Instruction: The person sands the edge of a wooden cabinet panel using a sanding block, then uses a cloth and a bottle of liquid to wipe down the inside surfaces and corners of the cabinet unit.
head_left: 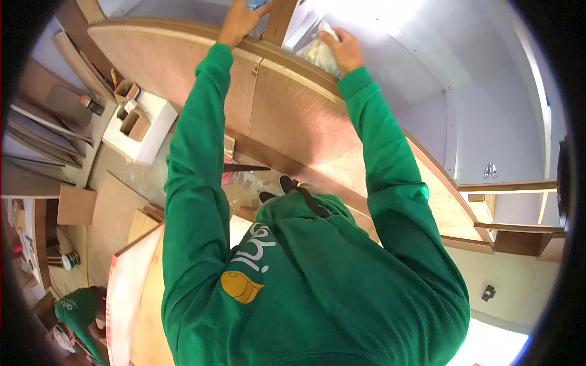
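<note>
Both my arms, in green sleeves, reach forward to the far edge of a curved wooden cabinet. My left hand (239,23) is at the top edge of the view, closed round a crumpled-looking blue thing (256,3). Its fingers are partly cut off, and I cannot make out the thing's kind. My right hand (345,51) grips the upper part of a clear plastic bag (320,56) with pale contents. The bag rests at the cabinet's wooden rim (305,68), right of an upright wooden post (280,22).
Curved plywood panels (287,107) form the cabinet's front. At left, a white block (141,131) bears small cardboard boxes (135,125). Curved boards (46,125) lean beyond it. Another person (78,308) in green is at lower left. Open wooden shelf frames (510,186) stand at right.
</note>
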